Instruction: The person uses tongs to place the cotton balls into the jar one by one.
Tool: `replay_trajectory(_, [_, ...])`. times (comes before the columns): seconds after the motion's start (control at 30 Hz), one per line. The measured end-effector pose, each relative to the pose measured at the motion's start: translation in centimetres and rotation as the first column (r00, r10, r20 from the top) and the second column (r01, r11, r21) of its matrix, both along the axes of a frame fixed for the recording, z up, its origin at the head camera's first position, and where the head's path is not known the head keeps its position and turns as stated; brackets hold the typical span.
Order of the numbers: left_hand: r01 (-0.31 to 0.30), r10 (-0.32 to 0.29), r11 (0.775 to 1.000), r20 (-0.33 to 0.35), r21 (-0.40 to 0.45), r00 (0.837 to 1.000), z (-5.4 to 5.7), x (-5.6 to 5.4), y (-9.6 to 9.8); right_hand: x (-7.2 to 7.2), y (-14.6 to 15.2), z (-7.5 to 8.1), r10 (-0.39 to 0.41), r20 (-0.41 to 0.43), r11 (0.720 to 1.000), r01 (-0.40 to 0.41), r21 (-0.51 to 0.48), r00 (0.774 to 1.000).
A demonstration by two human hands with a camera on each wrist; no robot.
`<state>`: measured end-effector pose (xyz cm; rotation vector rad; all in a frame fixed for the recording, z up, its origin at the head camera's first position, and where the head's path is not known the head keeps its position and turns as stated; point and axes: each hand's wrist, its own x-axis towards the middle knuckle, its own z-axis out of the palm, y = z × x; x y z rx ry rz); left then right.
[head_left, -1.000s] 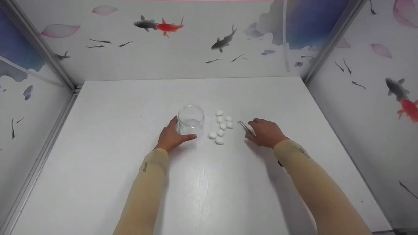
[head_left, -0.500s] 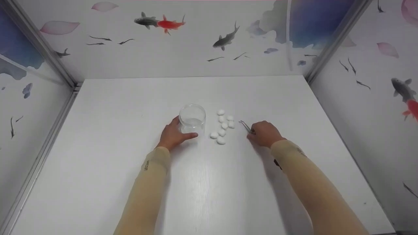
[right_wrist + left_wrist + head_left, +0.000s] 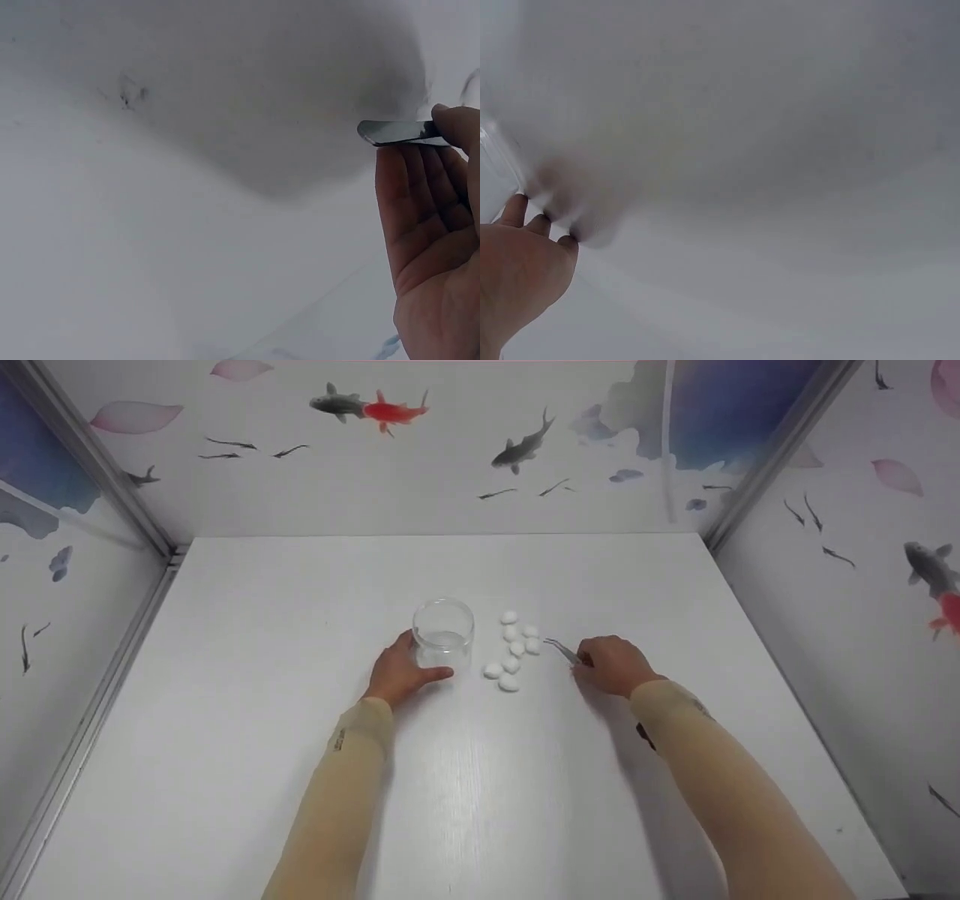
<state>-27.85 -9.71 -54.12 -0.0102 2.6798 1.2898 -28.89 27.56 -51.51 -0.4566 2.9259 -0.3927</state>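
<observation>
On the white desk (image 3: 202, 720), the left grip (image 3: 396, 671) curls round an upright clear jar (image 3: 444, 643), seemingly to steady it; the right grip (image 3: 616, 666) pinches metal tweezers (image 3: 564, 651) toward their rear, apparently so they can point freely at the white pieces (image 3: 517, 649) clustered between jar and tweezers.

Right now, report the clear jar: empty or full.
Empty, as the head view shows: nothing inside the jar, the white pieces outside on the table.
</observation>
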Motion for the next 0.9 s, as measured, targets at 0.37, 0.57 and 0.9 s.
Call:
replay_trajectory(0.37, [0.021, -0.021, 1.0, -0.024, -0.008, 0.999, -0.1, -0.1, -0.2, 0.6, -0.3, 1.8, 0.078, -0.019, 0.996, -0.078, -0.031, 0.997])
replay_trajectory(0.57, [0.028, -0.031, 0.998, -0.055, -0.055, 0.998, -0.4, -0.3, -0.1, 0.8, -0.9, 2.5, 0.109, -0.046, 0.993, -0.11, -0.03, 0.993])
replay_trajectory(0.9, [0.032, -0.035, 0.998, -0.053, -0.048, 0.998, -0.3, -0.1, -0.1, 0.9, -1.5, 3.0, 0.143, -0.042, 0.988, -0.145, -0.048, 0.989])
